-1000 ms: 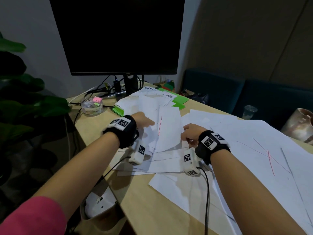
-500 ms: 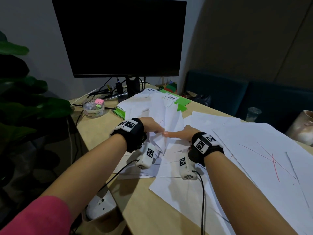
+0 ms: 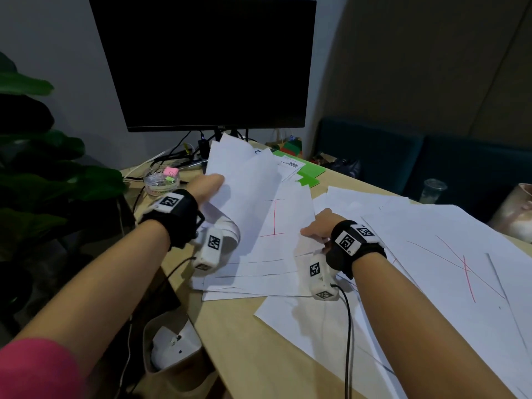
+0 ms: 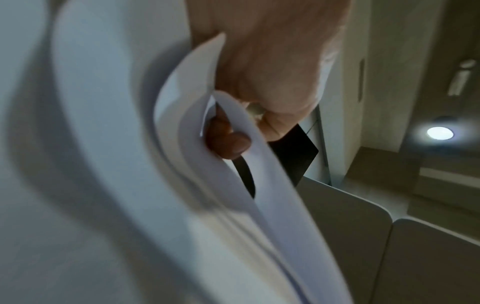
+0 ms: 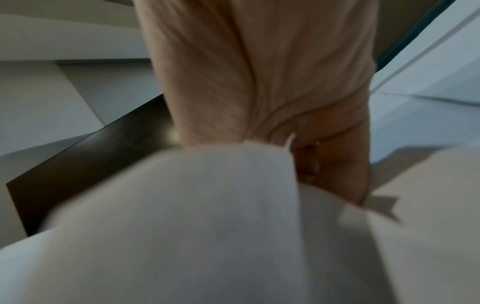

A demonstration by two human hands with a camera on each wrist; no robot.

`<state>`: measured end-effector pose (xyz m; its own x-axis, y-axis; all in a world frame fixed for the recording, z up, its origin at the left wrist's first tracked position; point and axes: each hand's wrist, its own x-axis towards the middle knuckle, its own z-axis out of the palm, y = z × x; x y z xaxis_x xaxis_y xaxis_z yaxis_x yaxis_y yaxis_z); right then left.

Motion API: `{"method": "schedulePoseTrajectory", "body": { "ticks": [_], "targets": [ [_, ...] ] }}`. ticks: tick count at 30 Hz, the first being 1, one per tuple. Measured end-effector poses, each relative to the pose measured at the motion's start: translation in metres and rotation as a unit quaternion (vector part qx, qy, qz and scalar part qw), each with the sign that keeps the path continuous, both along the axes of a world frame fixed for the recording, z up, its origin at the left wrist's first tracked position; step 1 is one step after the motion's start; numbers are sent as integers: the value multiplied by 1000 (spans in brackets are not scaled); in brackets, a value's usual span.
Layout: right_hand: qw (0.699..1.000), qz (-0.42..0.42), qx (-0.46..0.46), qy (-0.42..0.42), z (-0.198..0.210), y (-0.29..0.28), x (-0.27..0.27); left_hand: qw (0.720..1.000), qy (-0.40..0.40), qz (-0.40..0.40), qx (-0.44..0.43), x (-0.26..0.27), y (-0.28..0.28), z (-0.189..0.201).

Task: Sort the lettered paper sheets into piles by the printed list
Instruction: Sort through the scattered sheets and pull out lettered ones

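Note:
My left hand (image 3: 207, 188) holds a bundle of white sheets (image 3: 241, 174) lifted off the desk, their lower ends curling under the wrist. In the left wrist view, the fingers (image 4: 228, 142) and thumb curl round the bundle (image 4: 130, 164). Under it a sheet with a red letter I (image 3: 290, 226) lies face up on a small stack. My right hand (image 3: 318, 229) is at that sheet's right edge, and the right wrist view shows its fingers (image 5: 307, 164) curled on a paper edge (image 5: 233, 195). More sheets with red lines (image 3: 460, 263) spread to the right.
A black monitor (image 3: 207, 61) stands behind the papers. A printed sheet (image 3: 290, 165) lies on green folders (image 3: 309, 177). A clear dish of clips (image 3: 162, 181) sits at the left, beside plant leaves (image 3: 43, 168). A plastic cup (image 3: 433, 191) is at the far right. Bare desk (image 3: 244, 341) lies in front.
My left hand has raised the bundle of sheets up and toward the monitor, uncovering the sheet with the red I. My right hand has drawn back to that sheet's right edge.

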<state>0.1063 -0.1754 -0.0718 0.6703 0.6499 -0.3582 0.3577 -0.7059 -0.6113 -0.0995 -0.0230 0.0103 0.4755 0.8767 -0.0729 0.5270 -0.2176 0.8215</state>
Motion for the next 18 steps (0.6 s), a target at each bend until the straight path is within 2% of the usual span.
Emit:
{"method": "schedulePoseTrajectory", "body": {
  "ticks": [2, 5, 9, 13, 18],
  "targets": [
    [999, 10, -29, -8, 2, 0, 0, 999, 16, 7, 29, -7, 8, 10],
    [999, 13, -28, -34, 3, -1, -1, 990, 95, -23, 101, -11, 14, 18],
    [993, 1, -42, -107, 5, -1, -5, 975, 103, -96, 169, -9, 9, 13],
    [986, -14, -7, -165, 14, -5, -9, 970, 98, -119, 187, 0, -3, 3],
    [969, -52, 42, -236, 23, -5, -20, 968, 94, -169, 158, 14, -18, -11]
  ]
}}
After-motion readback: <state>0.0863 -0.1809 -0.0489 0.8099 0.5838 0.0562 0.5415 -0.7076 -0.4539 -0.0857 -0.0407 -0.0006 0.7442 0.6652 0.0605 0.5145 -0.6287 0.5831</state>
